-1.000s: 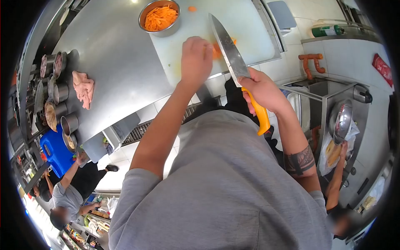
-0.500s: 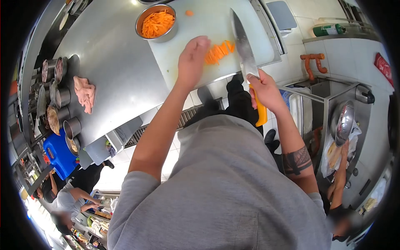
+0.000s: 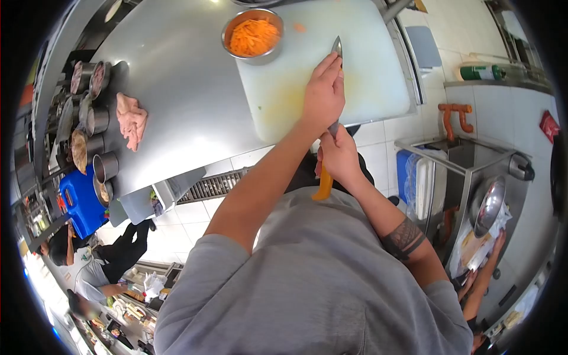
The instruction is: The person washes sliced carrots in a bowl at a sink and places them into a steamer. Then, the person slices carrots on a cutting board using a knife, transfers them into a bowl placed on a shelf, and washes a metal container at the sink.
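Observation:
My right hand (image 3: 340,155) is closed around the yellow handle of a kitchen knife (image 3: 324,183), whose blade points away from me over the cutting board (image 3: 378,77). My left hand (image 3: 324,94) lies along the blade with its fingers pressed together, covering most of it. Only the tip of the blade shows beyond my fingers. Whatever is under that palm is hidden. Left of the blade, a round metal bowl (image 3: 226,44) holds shredded carrot (image 3: 254,36). A small orange carrot piece (image 3: 300,28) lies on the board beside the bowl.
Raw pale pink meat (image 3: 131,121) lies on the steel counter (image 3: 189,106) at left, near several metal pots (image 3: 106,167). A blue plastic container (image 3: 86,201) stands beyond them. Co-workers (image 3: 89,272) are at lower left; another person's arm (image 3: 488,269) reaches to the right-hand counter.
My left hand has moved right onto the blade, and my right hand has come inward with the knife. The cut carrot strips on the board are out of sight.

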`<action>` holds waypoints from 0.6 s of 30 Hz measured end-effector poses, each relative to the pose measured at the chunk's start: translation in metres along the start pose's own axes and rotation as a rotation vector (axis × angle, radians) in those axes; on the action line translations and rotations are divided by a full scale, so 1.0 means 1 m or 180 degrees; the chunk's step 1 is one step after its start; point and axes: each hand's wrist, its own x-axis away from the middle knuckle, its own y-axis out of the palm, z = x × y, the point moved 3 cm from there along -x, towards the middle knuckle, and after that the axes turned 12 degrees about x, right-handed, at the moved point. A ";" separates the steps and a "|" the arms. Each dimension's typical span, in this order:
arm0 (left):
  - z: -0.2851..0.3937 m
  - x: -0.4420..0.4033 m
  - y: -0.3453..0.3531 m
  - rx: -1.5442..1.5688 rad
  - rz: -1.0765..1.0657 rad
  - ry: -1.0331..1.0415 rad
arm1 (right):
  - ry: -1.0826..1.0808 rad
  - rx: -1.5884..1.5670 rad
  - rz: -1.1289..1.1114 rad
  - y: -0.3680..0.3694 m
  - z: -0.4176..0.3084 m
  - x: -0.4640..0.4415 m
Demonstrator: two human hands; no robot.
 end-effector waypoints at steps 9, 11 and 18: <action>0.023 -0.111 -0.133 -0.1325 0.0133 0.0528 | -0.0790 0.0115 -0.0695 0.026 -0.127 0.002; -0.001 -0.122 -0.139 -0.1869 -0.0348 0.0380 | -0.0446 -0.0124 -0.0797 0.021 -0.116 0.006; 0.000 -0.115 -0.129 -0.2734 -0.0175 0.1235 | -0.0116 -0.0108 -0.0445 -0.028 -0.072 0.012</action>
